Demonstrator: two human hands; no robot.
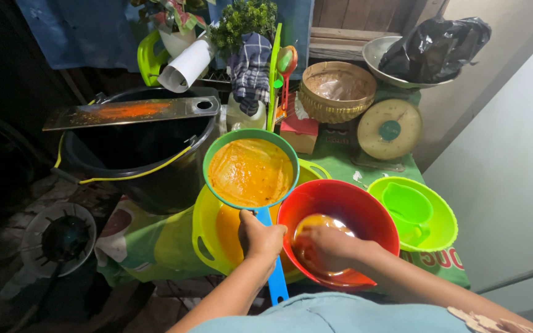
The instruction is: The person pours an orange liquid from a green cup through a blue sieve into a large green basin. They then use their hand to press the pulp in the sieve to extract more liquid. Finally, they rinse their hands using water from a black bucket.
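Head view: we look down on a green table (334,161) crowded with bowls.
Left hand: our left hand (260,237) is wrapped tight around the blue handle (274,271) of a round strainer (251,169).
Strainer: we hold it level over a yellow basin (208,229); its mesh is coated in orange pulp.
Right hand: our right hand (327,246) reaches down inside a red bowl (365,213), fingers curled, but we cannot tell if they grip anything.
Red bowl: it sits just right of the yellow basin, touching it, with orange liquid (316,223) pooled at the bottom.
Green bowl: a lime bowl (442,219) stands right of the red one, with a green scoop (407,206) inside.
Bucket: a black bucket (137,163) stands left of the strainer, with a metal grater board (131,112) stained orange across its rim.
Behind: a woven basket (335,92) and a kitchen scale (390,129) stand at the back.
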